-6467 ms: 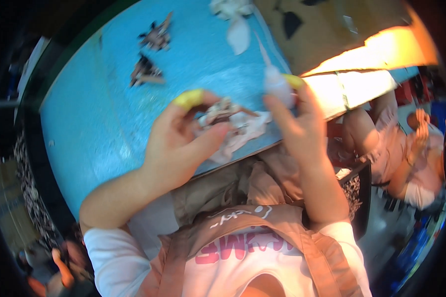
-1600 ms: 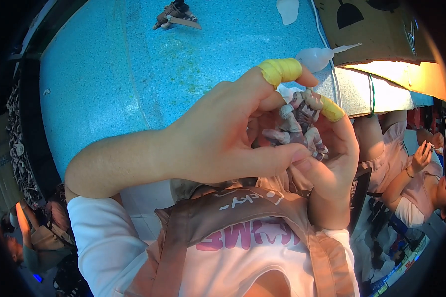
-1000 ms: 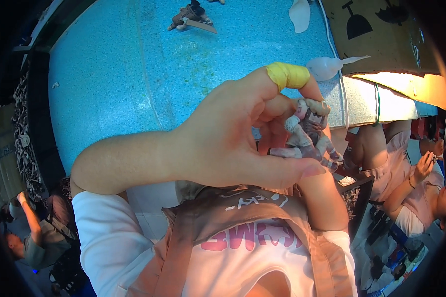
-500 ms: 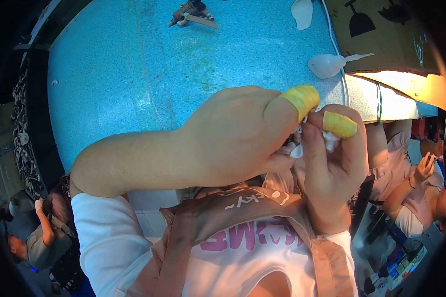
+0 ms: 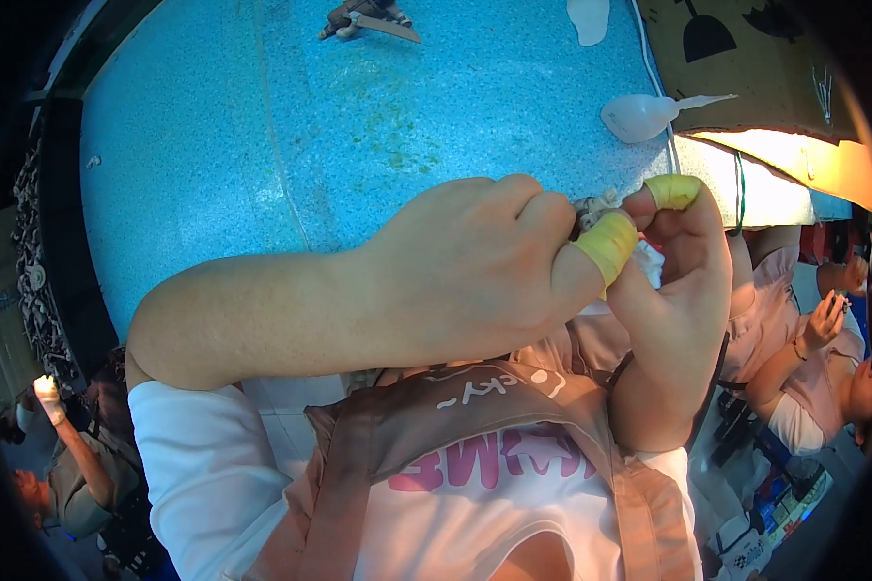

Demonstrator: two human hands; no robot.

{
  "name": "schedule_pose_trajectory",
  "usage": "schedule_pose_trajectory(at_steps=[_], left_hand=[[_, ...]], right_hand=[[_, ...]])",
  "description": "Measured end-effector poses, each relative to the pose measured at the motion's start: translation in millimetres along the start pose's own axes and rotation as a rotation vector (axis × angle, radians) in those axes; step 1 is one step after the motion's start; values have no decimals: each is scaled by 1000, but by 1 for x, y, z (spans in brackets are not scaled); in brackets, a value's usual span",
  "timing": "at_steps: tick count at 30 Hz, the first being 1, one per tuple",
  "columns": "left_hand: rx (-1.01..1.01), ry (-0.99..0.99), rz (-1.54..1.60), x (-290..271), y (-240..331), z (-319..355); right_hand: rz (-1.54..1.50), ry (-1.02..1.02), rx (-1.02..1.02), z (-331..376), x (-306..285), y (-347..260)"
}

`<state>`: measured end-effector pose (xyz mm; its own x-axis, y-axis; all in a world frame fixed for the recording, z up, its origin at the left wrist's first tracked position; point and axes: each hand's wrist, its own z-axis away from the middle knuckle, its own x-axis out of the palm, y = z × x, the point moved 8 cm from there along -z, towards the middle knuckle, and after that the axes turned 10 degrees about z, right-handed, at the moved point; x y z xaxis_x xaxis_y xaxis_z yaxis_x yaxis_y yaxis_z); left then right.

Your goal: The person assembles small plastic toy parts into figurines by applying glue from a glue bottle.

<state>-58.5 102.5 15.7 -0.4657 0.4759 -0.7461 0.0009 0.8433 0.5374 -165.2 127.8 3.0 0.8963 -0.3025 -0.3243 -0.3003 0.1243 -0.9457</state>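
Observation:
My left hand point(image 5: 484, 261) reaches across from the left, its fingers curled and yellow tape round its thumb. Against it, my right hand point(image 5: 683, 281) is closed, with yellow tape on a fingertip. Pinched between both hands is a small grey-white piece point(image 5: 601, 203); its shape is mostly hidden by the fingers. A crumpled white wad point(image 5: 647, 259), like tissue or cloth, is tucked in my right hand. Beyond my hands, a white squeeze bottle point(image 5: 639, 116) with a thin nozzle lies on the blue speckled tabletop point(image 5: 213, 145).
A small brown figure point(image 5: 368, 19) with a flat blade-like part lies at the far edge. Nearby are a white flat piece point(image 5: 588, 21), a white cable point(image 5: 649, 48) and a cardboard sheet point(image 5: 736, 87). Small dark pieces point(image 5: 34, 276) fill the left side. People sit left and right.
My right hand's taped finger has risen and moved above my left thumb. My left thumb has shifted slightly down and right. More of the grey-white piece shows at the top.

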Motion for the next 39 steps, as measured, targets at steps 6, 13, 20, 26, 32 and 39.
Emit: schedule_pose_trajectory(at_steps=[6, 13, 20, 26, 32, 39], left_hand=[[-35, -7, 38, 3, -3, -1], [-212, -20, 215, -1, -18, -5], [-472, 11, 1058, -7, -33, -6], [-441, 26, 1366, -1, -30, -10], [-426, 79, 1440, 4, -26, -23], [-399, 85, 1544, 2, -26, -8]], right_hand=[[141, -4, 74, 0, 1, 4], [187, 33, -18, -1, -1, 2], [-199, 342, -53, -2, -52, 35], [-196, 130, -47, -10, 0, 56], [54, 59, -152, -30, 3, 24], [360, 183, -471, -25, 24, -11]])
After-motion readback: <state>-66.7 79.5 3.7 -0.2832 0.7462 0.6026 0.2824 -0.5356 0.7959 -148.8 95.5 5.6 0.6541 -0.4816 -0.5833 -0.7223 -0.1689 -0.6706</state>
